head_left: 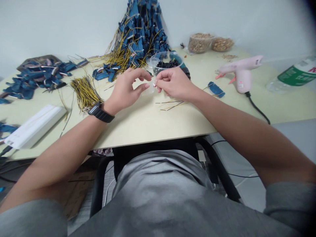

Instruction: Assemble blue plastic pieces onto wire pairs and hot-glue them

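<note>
My left hand (128, 88), with a black band on its wrist, hovers over the middle of the table. Its thumb and fingers are curved but apart, with nothing visible between them. Close to its fingertips, my right hand (172, 82) is closed in a pinch. A tiny shiny, whitish bit shows at those fingertips, too small to name. Just behind both hands stands a clear round tub (181, 58) holding small black parts (168, 63). Below my right wrist lie a few thin yellow and black wires (172, 104).
Blue wired pieces (143, 36) are heaped at the back, more blue pieces (27, 82) at left. A bundle of yellow wires (85, 92) and a white box (37, 126) lie left. A pink glue gun (243, 72), a bottle (296, 75) and one blue piece (216, 89) are right.
</note>
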`<state>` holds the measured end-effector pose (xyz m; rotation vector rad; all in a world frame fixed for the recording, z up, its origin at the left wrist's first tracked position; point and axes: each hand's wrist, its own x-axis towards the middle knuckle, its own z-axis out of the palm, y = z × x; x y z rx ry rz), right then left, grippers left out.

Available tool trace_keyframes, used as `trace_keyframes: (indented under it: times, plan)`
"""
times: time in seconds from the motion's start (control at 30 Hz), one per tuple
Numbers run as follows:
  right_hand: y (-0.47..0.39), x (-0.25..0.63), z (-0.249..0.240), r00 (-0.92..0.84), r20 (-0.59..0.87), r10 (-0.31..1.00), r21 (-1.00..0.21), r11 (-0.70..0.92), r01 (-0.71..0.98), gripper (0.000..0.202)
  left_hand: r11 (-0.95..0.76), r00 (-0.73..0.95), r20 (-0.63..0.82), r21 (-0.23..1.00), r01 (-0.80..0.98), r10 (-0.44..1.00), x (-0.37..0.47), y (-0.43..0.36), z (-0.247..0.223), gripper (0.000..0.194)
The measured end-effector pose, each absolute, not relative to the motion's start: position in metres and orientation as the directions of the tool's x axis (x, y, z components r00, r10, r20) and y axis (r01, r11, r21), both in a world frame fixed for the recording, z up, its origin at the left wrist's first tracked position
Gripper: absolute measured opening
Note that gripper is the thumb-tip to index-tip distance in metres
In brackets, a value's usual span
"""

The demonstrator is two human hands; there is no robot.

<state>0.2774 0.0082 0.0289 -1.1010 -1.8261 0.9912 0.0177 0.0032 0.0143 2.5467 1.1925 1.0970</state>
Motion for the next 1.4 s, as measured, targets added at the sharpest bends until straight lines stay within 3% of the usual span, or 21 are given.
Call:
trace_keyframes:
  times: [0.47, 0.53, 0.67, 0.73, 0.97, 1.13, 1.4]
  plan:
    - [0.007, 0.277, 0.018, -0.469, 0.361, 0.806, -0.728, 0.558, 0.398, 0.020, -0.655, 0.443, 0.508, 0.388, 0.648, 0.739, 0.012, 0.006, 0.014, 0.062]
    - [0.009, 0.277, 0.018, -0.437, 0.385, 0.813, -0.704, 0.565, 0.431, 0.021, -0.636, 0.431, 0.500, 0.377, 0.673, 0.752, 0.012, 0.008, 0.014, 0.057]
    - [0.016, 0.278, 0.018, -0.320, 0.453, 0.832, -0.690, 0.555, 0.466, 0.021, -0.626, 0.444, 0.491, 0.306, 0.717, 0.749, 0.012, 0.012, 0.013, 0.021]
    - [0.018, 0.279, 0.017, -0.285, 0.457, 0.842, -0.696, 0.539, 0.475, 0.022, -0.635, 0.472, 0.479, 0.267, 0.725, 0.740, 0.011, 0.012, 0.012, 0.014]
    - [0.018, 0.281, 0.017, -0.258, 0.439, 0.861, -0.709, 0.508, 0.489, 0.024, -0.617, 0.492, 0.438, 0.207, 0.759, 0.753, 0.008, 0.020, 0.007, 0.025]
    - [0.019, 0.281, 0.019, -0.243, 0.425, 0.872, -0.721, 0.488, 0.492, 0.024, -0.596, 0.447, 0.463, 0.249, 0.763, 0.765, -0.003, 0.030, 0.003, 0.037]
    - [0.015, 0.283, 0.022, -0.259, 0.421, 0.869, -0.707, 0.493, 0.507, 0.027, -0.583, 0.449, 0.425, 0.267, 0.767, 0.786, -0.021, 0.040, 0.008, 0.039]
